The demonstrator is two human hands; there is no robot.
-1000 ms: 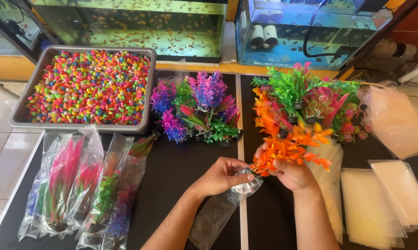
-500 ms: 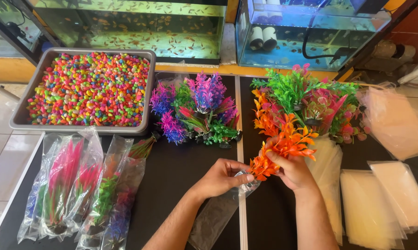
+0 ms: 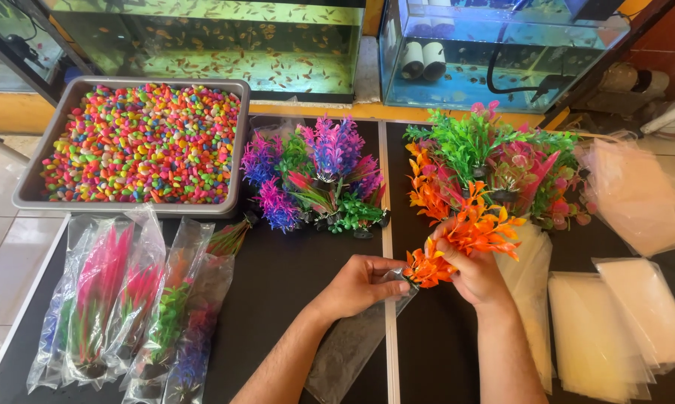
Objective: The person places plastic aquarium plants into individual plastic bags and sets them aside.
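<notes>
An orange plant (image 3: pixel 464 236) is gripped in the closed right hand (image 3: pixel 478 273), base pointing left toward the bag (image 3: pixel 352 340) mouth pinched by the left hand (image 3: pixel 356 284).

Two bare forearms reach up from the bottom edge, angled toward each other. The left hand (image 3: pixel 356 286) lies knuckles up, its fingers (image 3: pixel 388 271) curled and pinched together, pointing right. The right hand (image 3: pixel 476 271) sits just beside it, slightly higher, back facing the camera, fingers closed in a grip. The fingertips of both hands nearly meet.
</notes>
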